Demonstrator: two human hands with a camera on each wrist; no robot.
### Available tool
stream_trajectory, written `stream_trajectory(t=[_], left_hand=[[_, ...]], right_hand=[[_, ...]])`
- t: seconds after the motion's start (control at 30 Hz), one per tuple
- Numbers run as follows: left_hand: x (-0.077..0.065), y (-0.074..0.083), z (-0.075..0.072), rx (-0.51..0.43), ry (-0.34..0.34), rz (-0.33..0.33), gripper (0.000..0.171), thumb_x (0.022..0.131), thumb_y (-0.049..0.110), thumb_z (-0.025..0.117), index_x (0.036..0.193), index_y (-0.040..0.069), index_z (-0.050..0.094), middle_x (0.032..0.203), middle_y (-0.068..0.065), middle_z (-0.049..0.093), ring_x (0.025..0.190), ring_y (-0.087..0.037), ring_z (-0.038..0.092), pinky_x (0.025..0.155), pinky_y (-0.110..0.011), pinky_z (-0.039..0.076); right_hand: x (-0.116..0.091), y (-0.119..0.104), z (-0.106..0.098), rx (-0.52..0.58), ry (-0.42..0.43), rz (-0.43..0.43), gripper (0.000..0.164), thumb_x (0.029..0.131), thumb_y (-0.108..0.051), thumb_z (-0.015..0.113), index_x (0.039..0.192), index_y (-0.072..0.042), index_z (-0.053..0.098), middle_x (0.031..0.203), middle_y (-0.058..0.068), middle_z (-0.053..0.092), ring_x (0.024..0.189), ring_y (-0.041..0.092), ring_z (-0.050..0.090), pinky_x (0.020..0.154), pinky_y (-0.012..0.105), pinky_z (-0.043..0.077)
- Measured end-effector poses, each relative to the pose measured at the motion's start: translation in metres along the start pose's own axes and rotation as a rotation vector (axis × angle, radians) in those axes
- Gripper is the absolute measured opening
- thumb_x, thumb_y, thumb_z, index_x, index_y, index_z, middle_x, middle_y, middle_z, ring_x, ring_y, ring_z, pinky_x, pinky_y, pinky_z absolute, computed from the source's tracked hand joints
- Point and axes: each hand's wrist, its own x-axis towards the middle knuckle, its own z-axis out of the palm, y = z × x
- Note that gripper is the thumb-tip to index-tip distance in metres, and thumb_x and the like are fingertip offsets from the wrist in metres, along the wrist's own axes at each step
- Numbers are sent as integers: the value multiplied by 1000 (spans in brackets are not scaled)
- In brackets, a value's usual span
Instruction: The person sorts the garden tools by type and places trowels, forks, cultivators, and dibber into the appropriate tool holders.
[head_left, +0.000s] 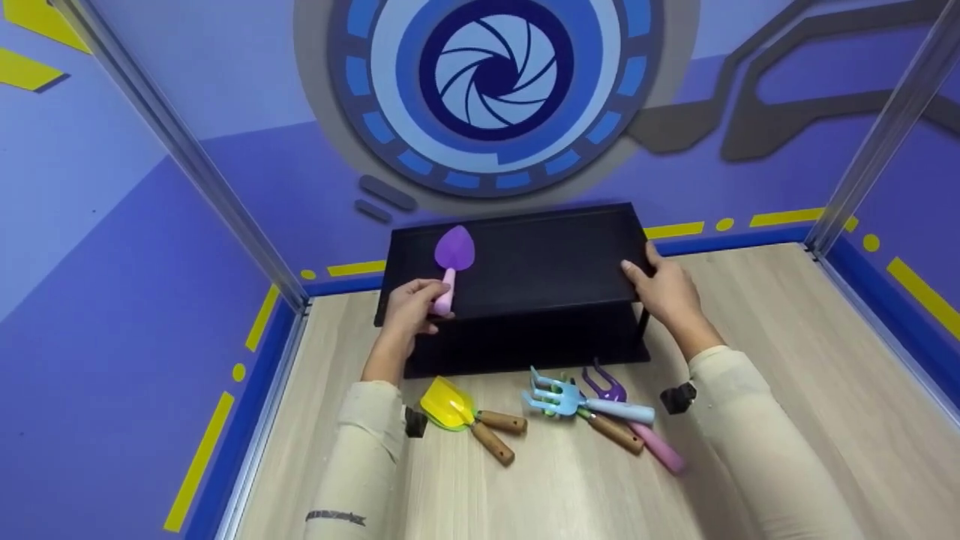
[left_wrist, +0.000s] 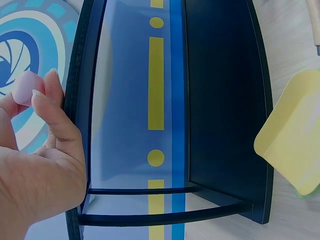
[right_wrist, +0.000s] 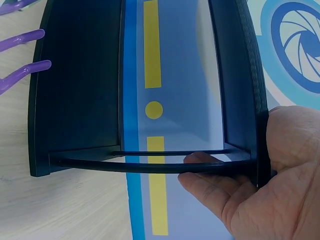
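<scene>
On the left, the left hand [head_left: 411, 307] pinched the pale pink handle of a trowel with a purple, leaf-shaped blade [head_left: 455, 249] between thumb and fingers. That trowel lay over the left part of the upper board of a black two-tier shelf [head_left: 547, 259], its blade pointing to the far side; whether the blade touched the board could not be told. Near the shelf, on the pale wood-grain table [head_left: 555, 487], a yellow trowel with a brown wooden handle [head_left: 448, 401] overlapped a green-edged one. Farther right, a light-blue hand fork [head_left: 619, 409] lay across a green fork with a wooden handle [head_left: 616, 433] and a purple fork with a pink handle [head_left: 657, 447]. At the shelf's right end, the right hand [head_left: 667, 289] gripped the edge, thumb on top, fingers curled round the side.
</scene>
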Motion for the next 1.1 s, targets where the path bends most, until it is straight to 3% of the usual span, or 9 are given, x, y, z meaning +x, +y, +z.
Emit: stream_trajectory(t=[0.3, 1.1], left_hand=[[-1, 1, 1, -22, -4, 14, 31, 94, 28, 78, 118, 9, 75, 81, -1, 74, 66, -12, 75, 48, -18, 49], [-1, -1, -1, -14, -12, 19, 31, 95, 29, 77, 119, 9, 74, 90, -4, 76, 69, -12, 76, 48, -18, 49]], right_hand=[[-1, 0, -1, 2, 0, 0, 83, 109, -61, 47, 171, -20, 9, 176, 24, 22, 160, 50, 28, 128, 66, 31], [1, 0, 0, -4, -15, 11, 84, 109, -63, 46, 171, -20, 8, 176, 25, 19, 159, 52, 28, 127, 66, 31]])
